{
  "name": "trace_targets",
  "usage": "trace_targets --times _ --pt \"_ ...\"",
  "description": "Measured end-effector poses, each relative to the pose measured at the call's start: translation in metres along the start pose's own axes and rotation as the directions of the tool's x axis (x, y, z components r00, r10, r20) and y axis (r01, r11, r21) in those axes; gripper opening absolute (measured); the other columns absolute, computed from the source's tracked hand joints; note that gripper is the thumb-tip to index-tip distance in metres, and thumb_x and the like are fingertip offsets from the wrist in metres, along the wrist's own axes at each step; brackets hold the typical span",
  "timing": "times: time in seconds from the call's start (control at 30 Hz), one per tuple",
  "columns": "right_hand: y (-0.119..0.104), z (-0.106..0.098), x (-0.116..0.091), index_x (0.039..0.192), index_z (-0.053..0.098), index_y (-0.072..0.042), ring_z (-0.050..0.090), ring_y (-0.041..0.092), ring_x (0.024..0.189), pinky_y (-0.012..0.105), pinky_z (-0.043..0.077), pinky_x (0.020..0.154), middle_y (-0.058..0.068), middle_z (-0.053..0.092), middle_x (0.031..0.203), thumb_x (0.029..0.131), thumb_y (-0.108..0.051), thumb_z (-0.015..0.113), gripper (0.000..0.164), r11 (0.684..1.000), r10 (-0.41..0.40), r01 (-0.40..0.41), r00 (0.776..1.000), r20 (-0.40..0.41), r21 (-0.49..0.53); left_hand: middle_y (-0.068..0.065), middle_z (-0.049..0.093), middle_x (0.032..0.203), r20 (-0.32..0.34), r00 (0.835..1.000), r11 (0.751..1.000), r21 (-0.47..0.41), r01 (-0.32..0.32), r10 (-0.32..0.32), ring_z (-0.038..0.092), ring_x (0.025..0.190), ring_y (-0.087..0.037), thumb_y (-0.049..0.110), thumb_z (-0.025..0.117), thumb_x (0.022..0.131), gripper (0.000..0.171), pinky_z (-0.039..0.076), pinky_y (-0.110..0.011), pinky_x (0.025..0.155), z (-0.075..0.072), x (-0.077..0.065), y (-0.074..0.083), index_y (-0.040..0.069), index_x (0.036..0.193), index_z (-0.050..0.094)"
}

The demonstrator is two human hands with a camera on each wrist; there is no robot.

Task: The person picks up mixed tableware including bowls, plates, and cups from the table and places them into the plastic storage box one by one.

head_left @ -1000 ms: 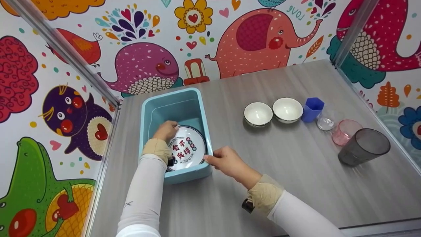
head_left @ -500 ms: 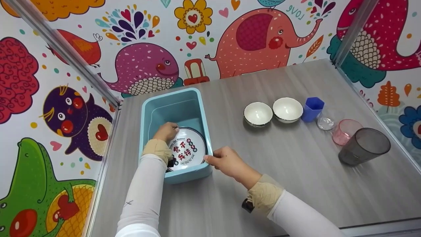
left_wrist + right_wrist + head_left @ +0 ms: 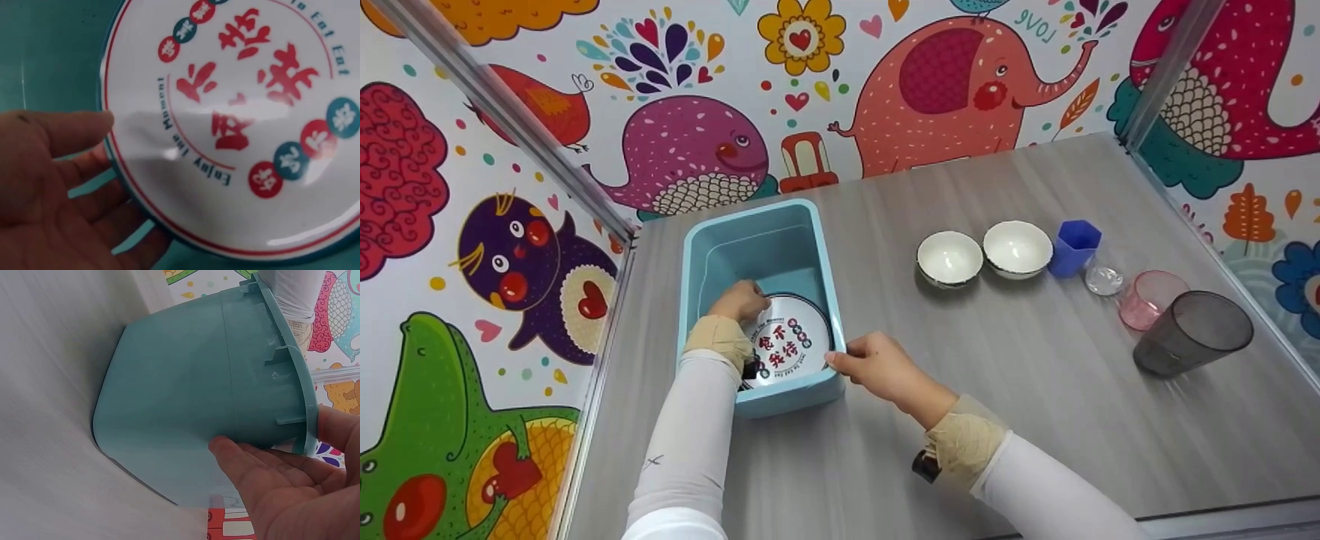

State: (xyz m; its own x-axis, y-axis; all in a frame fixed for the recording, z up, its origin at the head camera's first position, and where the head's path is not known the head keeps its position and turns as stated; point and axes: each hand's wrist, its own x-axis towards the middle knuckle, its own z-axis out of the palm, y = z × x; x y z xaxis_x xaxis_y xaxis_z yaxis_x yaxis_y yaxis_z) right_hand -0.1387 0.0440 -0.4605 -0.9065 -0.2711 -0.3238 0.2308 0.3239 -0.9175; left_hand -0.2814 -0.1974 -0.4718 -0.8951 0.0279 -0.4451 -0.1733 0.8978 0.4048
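Observation:
A white round plate point(image 3: 789, 337) with red characters and a dark rim lies inside the light blue bin point(image 3: 826, 300). My left hand point(image 3: 740, 301) reaches into the bin and pinches the plate's edge. In the left wrist view the thumb rests on top of the plate point(image 3: 225, 135) at its rim, and the other fingers pass beneath it. My right hand point(image 3: 889, 367) holds the bin's near right corner. The right wrist view shows its fingers around the lip of the bin point(image 3: 174, 388), against the outer wall.
Right of the bin on the grey table point(image 3: 877, 465) stand two white bowls point(image 3: 949, 259) point(image 3: 1018, 249), a blue hexagonal cup point(image 3: 1075, 247), a small clear glass point(image 3: 1104, 280), a pink glass point(image 3: 1151, 300) and a tall grey tumbler point(image 3: 1192, 334). Printed cartoon walls point(image 3: 810, 90) enclose the table.
The plate's far edge has sunk slightly lower in the bin, with the left hand still on it. The right hand stays at the bin's corner.

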Motion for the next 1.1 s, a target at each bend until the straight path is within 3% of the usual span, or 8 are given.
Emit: trace_targets --times 0.2,0.43,0.67,1.1 --pt "-0.0001 0.0000 0.0001 0.098 0.078 -0.005 0.058 0.013 0.084 0.038 0.058 0.088 -0.001 0.069 0.087 0.098 -0.029 0.067 0.027 1.000 -0.001 0.001 1.000 -0.002 -0.002 -0.026 0.062 0.129 -0.014 1.000 1.000 -0.006 0.005 -0.005 0.059 0.114 -0.036 0.014 0.051 0.096 0.040 0.049 -0.048 0.103 -0.0007 0.0008 0.0001 -0.009 0.126 0.061" --pt "0.0008 -0.0003 0.0002 0.096 0.078 -0.003 0.055 0.012 0.078 0.031 0.056 0.080 -0.002 0.065 0.080 0.098 -0.026 0.066 0.026 0.999 -0.029 0.029 1.000 -0.003 0.014 -0.024 0.065 0.130 -0.005 1.000 0.998 0.057 -0.023 0.023 0.061 0.113 -0.036 0.011 0.052 0.091 0.039 0.050 -0.048 0.103 0.0000 -0.0009 0.0010 -0.005 0.122 0.068" --pt "0.0013 -0.0011 0.0001 0.095 0.078 -0.004 0.054 0.012 0.077 0.029 0.054 0.076 -0.003 0.062 0.078 0.098 -0.027 0.066 0.027 0.999 -0.031 0.031 1.000 0.000 0.008 -0.025 0.061 0.137 0.062 0.998 0.994 0.099 -0.039 0.033 0.058 0.124 -0.039 0.016 0.052 0.095 0.044 0.046 -0.050 0.109 0.0003 -0.0006 0.0007 -0.006 0.131 0.062" --pt "0.0022 0.0005 0.0008 0.099 0.078 -0.002 0.058 0.012 0.082 0.036 0.059 0.085 0.000 0.070 0.088 0.098 -0.027 0.067 0.028 0.999 -0.033 0.033 0.999 -0.005 0.027 -0.024 0.049 0.150 0.092 0.996 0.999 0.041 -0.005 0.001 0.048 0.138 -0.041 0.018 0.052 0.098 0.050 0.039 -0.051 0.116 0.0018 0.0003 0.0027 -0.002 0.144 0.052"
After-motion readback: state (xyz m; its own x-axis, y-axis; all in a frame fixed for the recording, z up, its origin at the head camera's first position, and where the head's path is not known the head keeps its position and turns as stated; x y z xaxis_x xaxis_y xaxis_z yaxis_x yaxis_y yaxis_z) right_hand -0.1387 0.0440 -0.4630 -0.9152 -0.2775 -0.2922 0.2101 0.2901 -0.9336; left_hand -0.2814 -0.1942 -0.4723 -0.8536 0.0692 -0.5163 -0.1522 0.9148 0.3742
